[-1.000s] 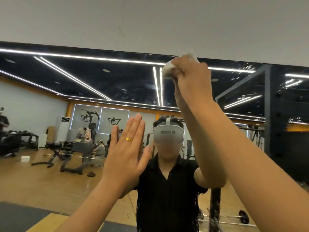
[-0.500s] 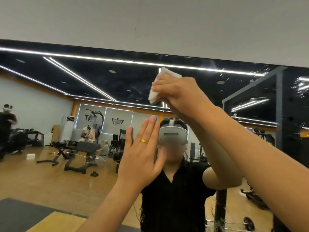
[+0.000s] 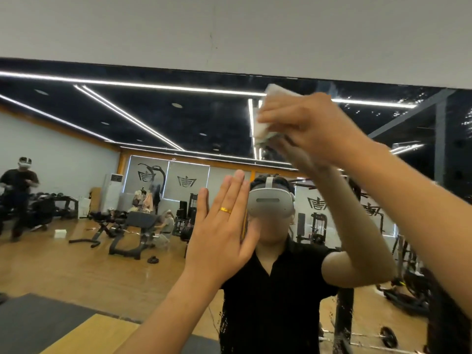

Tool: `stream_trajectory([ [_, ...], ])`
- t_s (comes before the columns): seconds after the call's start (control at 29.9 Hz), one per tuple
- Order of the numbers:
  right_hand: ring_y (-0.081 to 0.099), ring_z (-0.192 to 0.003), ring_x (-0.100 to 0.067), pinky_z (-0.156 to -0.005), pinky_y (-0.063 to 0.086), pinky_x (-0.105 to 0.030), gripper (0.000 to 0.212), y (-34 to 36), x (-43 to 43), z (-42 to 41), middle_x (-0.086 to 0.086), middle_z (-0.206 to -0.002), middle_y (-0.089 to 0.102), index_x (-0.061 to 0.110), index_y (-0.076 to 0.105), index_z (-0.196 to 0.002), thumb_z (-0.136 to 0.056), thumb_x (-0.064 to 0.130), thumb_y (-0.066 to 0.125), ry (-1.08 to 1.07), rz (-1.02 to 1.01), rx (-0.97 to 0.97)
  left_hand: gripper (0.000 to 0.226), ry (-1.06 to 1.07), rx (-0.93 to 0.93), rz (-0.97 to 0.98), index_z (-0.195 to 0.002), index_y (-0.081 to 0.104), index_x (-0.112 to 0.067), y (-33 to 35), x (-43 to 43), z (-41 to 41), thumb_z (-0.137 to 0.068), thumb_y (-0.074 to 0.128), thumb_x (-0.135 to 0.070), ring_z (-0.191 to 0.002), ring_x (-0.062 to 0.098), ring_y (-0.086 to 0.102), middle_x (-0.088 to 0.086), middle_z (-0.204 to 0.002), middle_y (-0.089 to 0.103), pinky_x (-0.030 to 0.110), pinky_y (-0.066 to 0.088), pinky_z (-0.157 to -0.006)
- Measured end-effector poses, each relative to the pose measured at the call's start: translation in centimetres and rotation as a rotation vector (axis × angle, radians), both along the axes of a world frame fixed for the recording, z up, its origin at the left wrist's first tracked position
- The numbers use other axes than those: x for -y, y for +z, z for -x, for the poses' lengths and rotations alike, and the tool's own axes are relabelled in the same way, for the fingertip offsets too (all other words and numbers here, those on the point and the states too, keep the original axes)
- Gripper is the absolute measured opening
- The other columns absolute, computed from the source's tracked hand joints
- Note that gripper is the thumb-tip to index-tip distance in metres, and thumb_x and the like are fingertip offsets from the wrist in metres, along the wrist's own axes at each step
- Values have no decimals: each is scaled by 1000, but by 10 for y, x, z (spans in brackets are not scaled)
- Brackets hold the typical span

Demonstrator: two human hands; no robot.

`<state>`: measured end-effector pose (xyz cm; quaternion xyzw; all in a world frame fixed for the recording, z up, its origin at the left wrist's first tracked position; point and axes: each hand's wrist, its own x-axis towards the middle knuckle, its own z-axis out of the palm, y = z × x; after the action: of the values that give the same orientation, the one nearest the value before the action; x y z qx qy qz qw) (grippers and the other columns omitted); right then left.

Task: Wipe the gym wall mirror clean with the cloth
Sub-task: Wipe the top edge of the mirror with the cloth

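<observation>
The wall mirror (image 3: pixel 127 129) fills most of the view under a white wall strip. High on the glass near its top edge, my right hand (image 3: pixel 310 129) grips a folded white cloth (image 3: pixel 265 113) and holds it against the mirror. My left hand (image 3: pixel 219 231), with a gold ring, lies flat with straight fingers on the glass lower down, left of centre. Water droplets speckle the mirror at the upper right (image 3: pixel 408 106) and lower right.
The mirror reflects a gym: weight benches (image 3: pixel 122 226), racks, a wooden floor, and a person in black (image 3: pixel 18 195) walking at the far left. My own reflection in a black shirt (image 3: pixel 275 297) stands behind my hands.
My right hand moved the cloth down and left, then back up and to the right near the mirror's top edge. My left hand stayed flat on the glass.
</observation>
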<state>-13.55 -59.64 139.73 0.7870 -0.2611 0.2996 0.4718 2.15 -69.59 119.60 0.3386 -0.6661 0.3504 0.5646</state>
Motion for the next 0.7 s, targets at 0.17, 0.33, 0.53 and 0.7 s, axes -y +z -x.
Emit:
stream_trajectory([
  [0.17, 68, -116, -28, -103, 44, -42, 29, -7, 6, 28, -11, -123, 73, 10, 74, -120, -93, 18, 64, -49, 110, -20, 68, 10, -8, -1, -163, 24, -12, 0, 1, 2, -105, 35, -46, -159, 14, 5, 2, -172, 13, 52, 4, -128],
  [0.33, 67, -120, -27, -107, 51, -45, 30, -8, 30, -37, -9, -126, 72, 11, 73, -123, -93, 13, 73, -57, 74, -73, 68, -1, -14, 11, -163, 24, -12, 0, 0, 1, -104, 36, -45, -159, 14, 7, 2, -172, 14, 50, 2, -128],
  [0.53, 42, -143, -12, -113, 22, -21, 41, 1, 50, -117, 6, -150, 55, 20, 57, -145, -105, 14, 59, -145, 13, -284, 68, -23, -8, -11, -163, 23, -14, 3, -1, 0, -105, 37, -45, -159, 15, 8, 1, -172, 15, 50, 3, -129],
  [0.7, 52, -135, -18, -108, 30, -18, 33, 0, 36, -89, -2, -138, 65, 14, 68, -131, -98, 13, 68, -70, 26, -226, 67, -34, -15, 9, -162, 27, -13, 2, -1, 0, -104, 37, -45, -159, 16, 12, 3, -171, 20, 51, 6, -128],
])
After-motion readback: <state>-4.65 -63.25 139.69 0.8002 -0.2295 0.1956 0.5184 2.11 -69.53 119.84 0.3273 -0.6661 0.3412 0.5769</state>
